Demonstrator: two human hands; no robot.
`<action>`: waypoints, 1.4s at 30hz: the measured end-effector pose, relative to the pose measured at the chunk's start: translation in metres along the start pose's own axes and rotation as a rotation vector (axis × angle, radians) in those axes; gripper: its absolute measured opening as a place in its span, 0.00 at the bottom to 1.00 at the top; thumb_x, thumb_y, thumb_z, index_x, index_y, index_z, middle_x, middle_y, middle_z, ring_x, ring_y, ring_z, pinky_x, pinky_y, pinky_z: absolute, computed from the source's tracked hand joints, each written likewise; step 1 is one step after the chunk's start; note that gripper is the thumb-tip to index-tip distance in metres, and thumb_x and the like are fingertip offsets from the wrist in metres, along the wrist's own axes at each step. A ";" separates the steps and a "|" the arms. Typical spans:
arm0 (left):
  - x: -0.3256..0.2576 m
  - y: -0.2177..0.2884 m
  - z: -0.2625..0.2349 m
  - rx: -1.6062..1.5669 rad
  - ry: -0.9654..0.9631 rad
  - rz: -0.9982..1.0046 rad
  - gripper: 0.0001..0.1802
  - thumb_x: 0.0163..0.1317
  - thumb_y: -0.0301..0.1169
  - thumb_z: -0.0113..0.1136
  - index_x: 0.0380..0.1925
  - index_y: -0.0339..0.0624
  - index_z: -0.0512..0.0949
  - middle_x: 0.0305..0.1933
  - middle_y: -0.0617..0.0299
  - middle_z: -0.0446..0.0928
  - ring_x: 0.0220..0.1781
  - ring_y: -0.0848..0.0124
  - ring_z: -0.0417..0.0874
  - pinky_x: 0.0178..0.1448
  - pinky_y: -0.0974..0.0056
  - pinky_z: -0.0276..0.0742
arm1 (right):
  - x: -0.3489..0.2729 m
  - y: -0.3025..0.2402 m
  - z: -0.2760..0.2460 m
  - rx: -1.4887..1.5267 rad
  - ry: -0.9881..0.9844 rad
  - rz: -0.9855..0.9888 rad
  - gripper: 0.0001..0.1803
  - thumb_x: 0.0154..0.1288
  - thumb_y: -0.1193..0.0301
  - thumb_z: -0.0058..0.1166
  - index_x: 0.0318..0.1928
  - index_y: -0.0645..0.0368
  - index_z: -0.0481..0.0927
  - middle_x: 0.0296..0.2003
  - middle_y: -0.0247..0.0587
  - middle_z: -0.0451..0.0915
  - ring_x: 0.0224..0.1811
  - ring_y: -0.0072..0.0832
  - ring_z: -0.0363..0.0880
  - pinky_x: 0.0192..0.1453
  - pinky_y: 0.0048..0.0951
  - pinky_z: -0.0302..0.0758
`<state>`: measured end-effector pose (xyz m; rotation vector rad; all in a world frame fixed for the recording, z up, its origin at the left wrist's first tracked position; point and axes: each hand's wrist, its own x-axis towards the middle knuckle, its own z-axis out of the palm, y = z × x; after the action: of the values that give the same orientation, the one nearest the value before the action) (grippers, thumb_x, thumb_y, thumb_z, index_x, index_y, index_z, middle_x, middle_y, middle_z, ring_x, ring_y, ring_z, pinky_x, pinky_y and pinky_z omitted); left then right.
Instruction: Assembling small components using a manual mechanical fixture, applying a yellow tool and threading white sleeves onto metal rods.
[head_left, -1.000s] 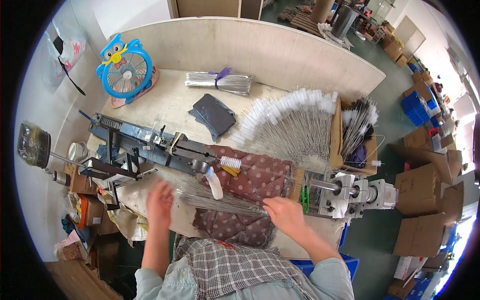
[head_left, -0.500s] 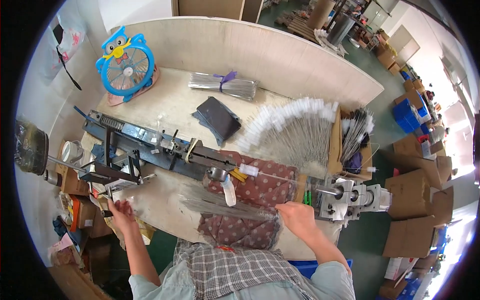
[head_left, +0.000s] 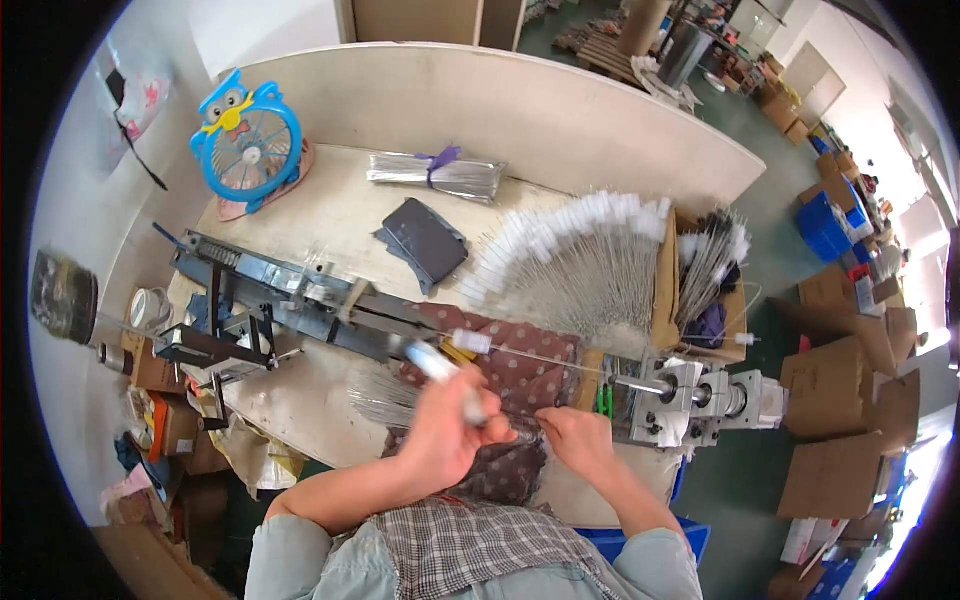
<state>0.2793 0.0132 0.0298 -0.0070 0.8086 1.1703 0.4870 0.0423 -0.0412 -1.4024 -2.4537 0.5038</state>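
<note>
View: single head camera, fisheye, upright, unmirrored. Position: above the near edge of the worktop (head_left: 330,215), looking steeply down and forward. Range: close; both forearms enter from the lower edge, hands mid-frame. Coverage: whole worktop to its far curved edge, floor and boxes (head_left: 840,375) at the right rim. Straight edges bow outward.

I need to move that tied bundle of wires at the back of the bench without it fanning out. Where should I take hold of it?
Grip the tied wire bundle at its middle, right over the purple tie, coming down from above with fingers across the wires. It lies flat and roughly crosswise on the bench, apart from other things, and the tie holds the strands tight only there; its ends look looser.
</note>
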 end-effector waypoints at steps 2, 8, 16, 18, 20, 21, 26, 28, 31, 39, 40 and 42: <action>-0.024 0.057 0.007 -0.408 -0.190 -0.055 0.19 0.67 0.48 0.47 0.35 0.42 0.71 0.21 0.62 0.73 0.17 0.69 0.73 0.30 0.65 0.74 | -0.019 -0.001 -0.009 -0.024 0.006 0.001 0.06 0.58 0.68 0.55 0.36 0.51 0.81 0.25 0.36 0.80 0.26 0.36 0.81 0.28 0.35 0.76; -0.032 0.038 -0.042 0.020 -0.057 0.133 0.21 0.67 0.46 0.47 0.36 0.37 0.76 0.23 0.60 0.76 0.18 0.71 0.74 0.31 0.69 0.73 | -0.005 -0.010 -0.011 -0.045 -0.024 0.026 0.04 0.57 0.69 0.55 0.34 0.52 0.80 0.27 0.36 0.80 0.28 0.36 0.81 0.28 0.35 0.76; 0.073 -0.018 0.037 1.421 -0.508 1.149 0.08 0.55 0.28 0.59 0.36 0.41 0.78 0.37 0.57 0.78 0.33 0.64 0.81 0.37 0.61 0.76 | -0.008 -0.012 -0.007 -0.302 -0.111 -0.085 0.06 0.54 0.72 0.51 0.33 0.52 0.80 0.23 0.35 0.79 0.23 0.35 0.80 0.23 0.35 0.76; 0.099 -0.032 0.038 1.513 -0.475 1.353 0.08 0.52 0.27 0.60 0.34 0.43 0.79 0.35 0.59 0.78 0.35 0.64 0.80 0.38 0.61 0.76 | -0.009 -0.017 -0.011 -0.297 -0.137 -0.068 0.06 0.53 0.72 0.52 0.32 0.52 0.80 0.22 0.35 0.78 0.23 0.35 0.80 0.22 0.36 0.75; 0.109 -0.037 0.040 1.760 -0.579 1.309 0.09 0.48 0.28 0.59 0.32 0.45 0.79 0.31 0.63 0.76 0.36 0.64 0.78 0.40 0.61 0.73 | -0.013 -0.021 -0.015 -0.236 -0.066 -0.043 0.07 0.53 0.73 0.52 0.33 0.52 0.81 0.23 0.35 0.78 0.24 0.34 0.80 0.24 0.34 0.76; 0.112 -0.039 0.039 1.767 -0.574 1.309 0.09 0.48 0.28 0.59 0.32 0.45 0.79 0.31 0.63 0.76 0.36 0.64 0.78 0.40 0.61 0.73 | -0.015 -0.019 -0.017 -0.232 -0.064 -0.048 0.07 0.53 0.73 0.52 0.33 0.52 0.81 0.23 0.35 0.78 0.24 0.34 0.80 0.24 0.34 0.76; 0.108 -0.034 0.050 1.857 -0.643 1.383 0.07 0.48 0.30 0.55 0.29 0.44 0.78 0.28 0.64 0.72 0.36 0.65 0.77 0.40 0.62 0.72 | -0.027 -0.006 -0.036 -0.232 -0.148 0.029 0.10 0.53 0.75 0.50 0.37 0.54 0.79 0.33 0.40 0.79 0.32 0.34 0.82 0.32 0.33 0.78; 0.100 -0.031 0.056 1.905 -0.648 1.368 0.07 0.48 0.30 0.54 0.29 0.44 0.77 0.29 0.63 0.72 0.37 0.65 0.77 0.40 0.62 0.72 | -0.032 -0.004 -0.043 -0.213 -0.122 0.002 0.10 0.52 0.76 0.50 0.37 0.55 0.78 0.34 0.41 0.78 0.33 0.35 0.82 0.32 0.33 0.78; 0.109 -0.033 0.067 2.021 -0.618 1.335 0.07 0.48 0.30 0.54 0.28 0.43 0.76 0.30 0.63 0.72 0.37 0.64 0.77 0.41 0.61 0.72 | -0.036 0.003 -0.045 -0.201 -0.085 -0.023 0.10 0.51 0.77 0.50 0.37 0.57 0.77 0.35 0.41 0.76 0.34 0.36 0.81 0.33 0.33 0.78; 0.104 -0.019 0.042 1.811 -0.546 1.579 0.09 0.47 0.29 0.64 0.31 0.43 0.79 0.38 0.63 0.77 0.40 0.64 0.79 0.41 0.62 0.74 | -0.040 0.008 -0.143 -0.456 0.308 0.068 0.12 0.49 0.78 0.50 0.37 0.56 0.77 0.34 0.40 0.76 0.31 0.36 0.78 0.31 0.33 0.75; 0.076 -0.010 0.045 1.706 -0.611 1.648 0.11 0.47 0.28 0.66 0.32 0.43 0.80 0.39 0.64 0.79 0.38 0.65 0.79 0.40 0.63 0.74 | -0.041 0.017 -0.156 -0.442 0.396 0.146 0.13 0.50 0.80 0.50 0.38 0.57 0.78 0.34 0.40 0.77 0.30 0.37 0.78 0.31 0.34 0.75; 0.024 -0.002 0.037 1.496 -0.660 1.790 0.13 0.46 0.25 0.67 0.34 0.41 0.80 0.35 0.64 0.80 0.31 0.67 0.80 0.34 0.65 0.74 | -0.021 0.020 -0.174 -0.329 0.512 0.156 0.08 0.55 0.79 0.50 0.36 0.60 0.78 0.31 0.41 0.77 0.32 0.40 0.78 0.33 0.35 0.75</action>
<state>0.3050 0.0469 0.0422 2.6231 0.7884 1.5754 0.5823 0.0617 0.1060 -1.6090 -2.0762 -0.2256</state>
